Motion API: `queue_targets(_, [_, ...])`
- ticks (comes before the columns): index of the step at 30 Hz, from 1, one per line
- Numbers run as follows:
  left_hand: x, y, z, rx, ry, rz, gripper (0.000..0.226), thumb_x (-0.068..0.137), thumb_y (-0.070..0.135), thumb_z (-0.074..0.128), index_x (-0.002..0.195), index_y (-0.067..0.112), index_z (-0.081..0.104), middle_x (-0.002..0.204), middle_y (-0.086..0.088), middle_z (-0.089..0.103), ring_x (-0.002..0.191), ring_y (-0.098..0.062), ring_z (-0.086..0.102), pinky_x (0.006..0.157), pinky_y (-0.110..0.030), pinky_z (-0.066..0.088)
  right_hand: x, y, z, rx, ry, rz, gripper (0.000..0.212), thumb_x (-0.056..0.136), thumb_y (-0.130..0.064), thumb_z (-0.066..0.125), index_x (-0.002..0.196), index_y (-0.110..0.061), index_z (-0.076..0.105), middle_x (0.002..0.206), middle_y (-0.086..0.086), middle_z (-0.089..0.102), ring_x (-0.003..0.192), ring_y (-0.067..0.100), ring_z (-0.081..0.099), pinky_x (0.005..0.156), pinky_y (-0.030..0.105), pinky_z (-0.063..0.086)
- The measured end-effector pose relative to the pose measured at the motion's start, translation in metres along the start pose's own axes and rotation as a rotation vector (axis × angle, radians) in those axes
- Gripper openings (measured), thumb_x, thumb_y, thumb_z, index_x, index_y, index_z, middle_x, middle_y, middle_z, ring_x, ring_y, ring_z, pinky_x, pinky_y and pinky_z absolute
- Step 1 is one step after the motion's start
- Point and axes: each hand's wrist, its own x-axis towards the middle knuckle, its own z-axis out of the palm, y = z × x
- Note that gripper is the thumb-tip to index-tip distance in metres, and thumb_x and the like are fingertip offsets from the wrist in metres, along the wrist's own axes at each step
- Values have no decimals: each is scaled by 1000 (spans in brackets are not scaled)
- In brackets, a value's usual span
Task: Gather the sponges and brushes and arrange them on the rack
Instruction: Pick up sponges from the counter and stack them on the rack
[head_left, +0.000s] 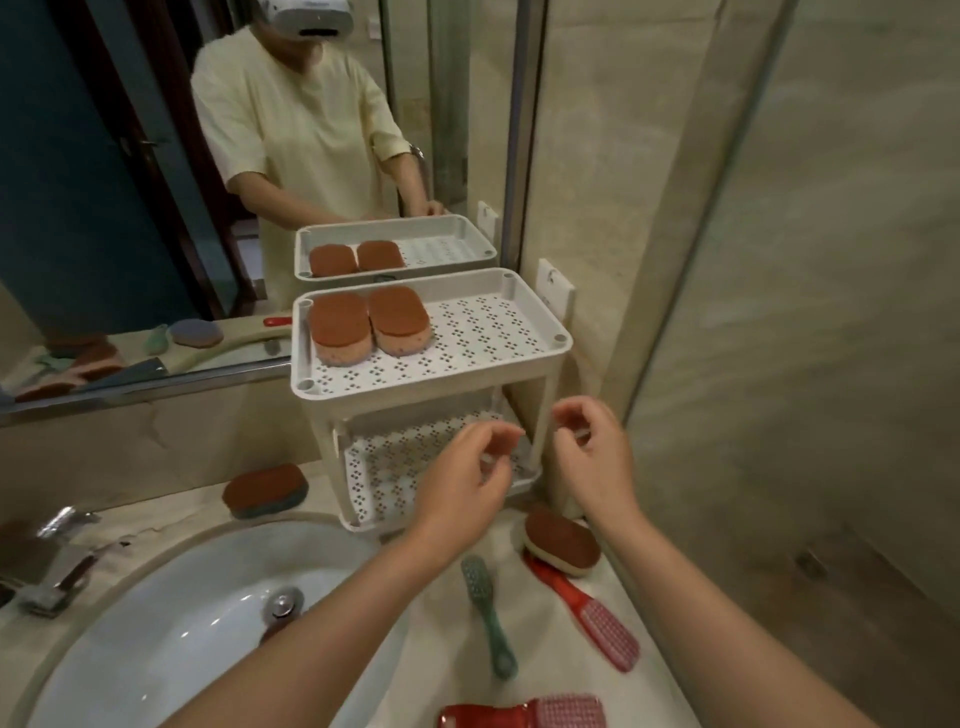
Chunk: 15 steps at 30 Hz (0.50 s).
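The fingers (501, 441) of the left hand (462, 478) are loosely curled, thumb near forefinger, pinching nothing; the right hand (597, 457) matches, its fingers (569, 415) half bent and empty. Both hover before the rack (441, 376), level with its bare lower tier (384, 467). Two sponges (371, 322) sit side by side on the top tier. On the surface (447, 665) below lie a green brush (488, 613), a right sponge (561, 540) resting on a red brush (587, 613), a second red brush (524, 714) and, left of the rack, a left sponge (265, 488). Pulling the red brush first would likely tumble its sponge; a careless nudge could send the green brush into the nearby sink (156, 649)
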Motion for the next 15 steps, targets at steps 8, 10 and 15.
queue_targets(8, [-20, -40, 65, -255, -264, -597, 33, 89, 0, 53, 121, 7, 56, 103, -3, 58, 86, -9, 56, 71, -13, 45, -33, 93, -3, -305, -377, 313, 28, 80, -3, 58, 106, -12, 66, 110, 5, 67, 108, 21, 60, 91, 24, 42])
queue_targets(10, [-22, -48, 76, -258, -296, -695, 31, 90, 4, 52, 121, 8, 53, 97, 1, 57, 81, -6, 55, 62, -10, 43, -37, 109, -2, -377, -461, 365, 35, 80, -4, 57, 115, -9, 64, 117, 9, 65, 111, 24, 59, 91, 23, 41])
queue_targets(15, [-24, -65, 97, -306, -355, -896, 23, 91, 3, 51, 110, 16, 51, 72, 8, 62, 69, -6, 52, 53, -11, 42, -41, 134, 3, -472, -652, 419, 56, 77, -19, 61, 132, -10, 53, 127, 16, 55, 121, 32, 50, 100, 31, 41])
